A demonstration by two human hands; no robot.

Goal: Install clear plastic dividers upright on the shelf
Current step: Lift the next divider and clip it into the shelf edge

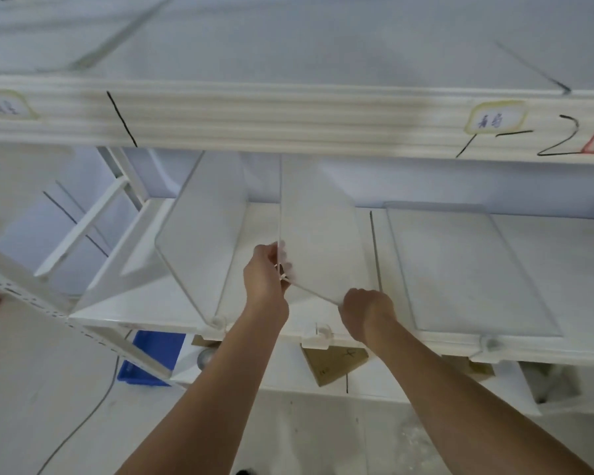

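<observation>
A clear plastic divider [318,234] is tilted above the middle of the white shelf [264,323]. My left hand [266,275] grips its near upper corner and my right hand [366,311] grips its lower near corner. Below them a small clear clip [323,330] sits on the shelf's front edge with nothing in it. To the left another clear divider [203,234] stands upright in its clip [218,322]. To the right a third divider [470,269] leans in a clip [489,342].
The upper shelf's front rail [288,114] with paper labels [496,120] and black marker lines hangs close above the work area. A blue bin [151,358] and cardboard pieces [333,365] lie under the shelf. A cable [93,409] runs over the floor at the left.
</observation>
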